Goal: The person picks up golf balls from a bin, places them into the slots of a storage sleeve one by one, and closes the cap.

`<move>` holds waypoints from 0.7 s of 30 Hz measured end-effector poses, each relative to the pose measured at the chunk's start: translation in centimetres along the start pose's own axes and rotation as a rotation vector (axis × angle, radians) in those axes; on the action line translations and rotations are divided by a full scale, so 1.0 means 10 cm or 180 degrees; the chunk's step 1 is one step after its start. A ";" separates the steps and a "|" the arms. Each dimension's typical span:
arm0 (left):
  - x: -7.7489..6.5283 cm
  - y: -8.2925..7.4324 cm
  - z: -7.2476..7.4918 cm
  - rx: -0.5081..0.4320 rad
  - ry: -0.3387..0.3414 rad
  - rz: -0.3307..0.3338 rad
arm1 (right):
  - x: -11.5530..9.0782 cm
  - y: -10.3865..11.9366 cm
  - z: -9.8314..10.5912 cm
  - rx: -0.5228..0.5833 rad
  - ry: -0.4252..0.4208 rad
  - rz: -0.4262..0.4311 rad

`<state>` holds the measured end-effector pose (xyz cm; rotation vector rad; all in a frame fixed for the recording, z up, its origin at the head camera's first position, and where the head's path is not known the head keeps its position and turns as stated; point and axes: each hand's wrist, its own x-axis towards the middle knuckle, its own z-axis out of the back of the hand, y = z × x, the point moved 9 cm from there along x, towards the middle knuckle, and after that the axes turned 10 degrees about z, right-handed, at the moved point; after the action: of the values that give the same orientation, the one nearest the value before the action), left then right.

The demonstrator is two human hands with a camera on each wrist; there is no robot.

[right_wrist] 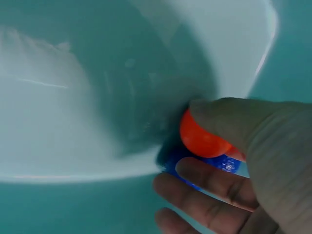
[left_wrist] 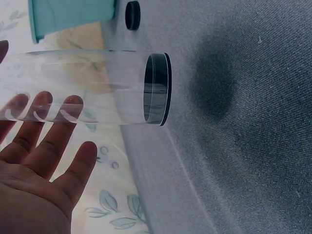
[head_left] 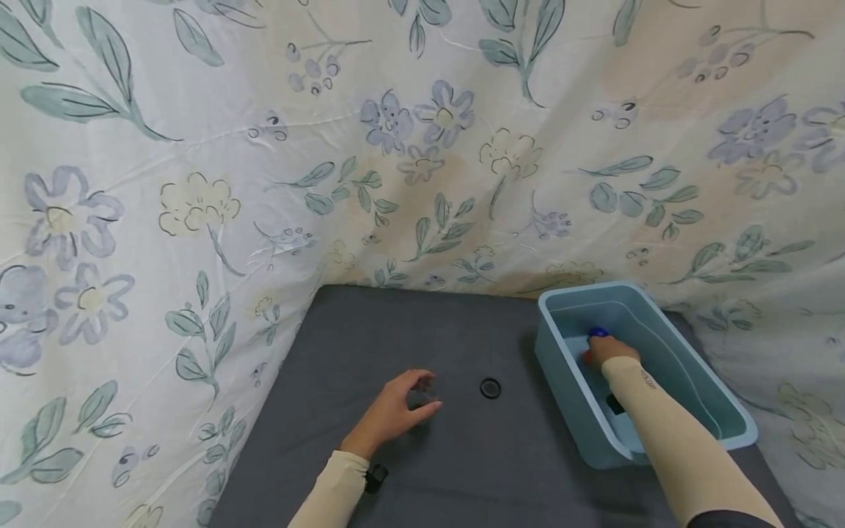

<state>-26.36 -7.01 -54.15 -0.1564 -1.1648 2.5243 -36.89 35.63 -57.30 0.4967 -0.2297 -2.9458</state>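
My left hand [head_left: 392, 411] grips a clear plastic tube [left_wrist: 97, 87] over the dark cloth, thumb on one side and fingertips on the other. A black cap [left_wrist: 158, 90] closes the tube's lower end, which hangs just above the cloth and casts a shadow there. Inside the blue bin [head_left: 561, 367], my right hand [head_left: 610, 350] reaches to the bottom near one wall. Its thumb and fingers pinch an orange ball [right_wrist: 202, 139]. A blue ball [right_wrist: 175, 158] lies against the orange one, partly hidden behind the fingers.
A round black lid [head_left: 491, 389] lies on the dark table cloth [head_left: 396, 323] between the left hand and the bin. Floral fabric [head_left: 422, 169] hangs behind the table and along its sides. The bin stands at the table's right, its walls rising around the right forearm.
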 end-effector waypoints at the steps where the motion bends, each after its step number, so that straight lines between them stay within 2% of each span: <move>1: 0.00 -0.01 0.00 0.0011 -0.0003 -0.0018 | -0.01 0.00 -0.01 -0.0017 -0.0024 0.0007; 4: -0.02 -0.02 -0.01 -0.0006 0.0000 -0.0029 | -0.04 -0.01 -0.03 -0.0075 -0.0055 0.0013; 11: -0.02 0.04 -0.02 -0.0099 0.0105 0.0114 | -0.02 -0.03 -0.08 -0.0149 -0.0073 -0.0024; 21: -0.03 0.03 0.02 -0.0102 0.0094 0.0084 | 0.00 -0.03 -0.07 -0.0117 -0.0024 -0.0056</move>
<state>-26.18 -7.41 -54.26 -0.2179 -1.1999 2.5184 -36.68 35.81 -57.99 0.4855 -0.1727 -2.9636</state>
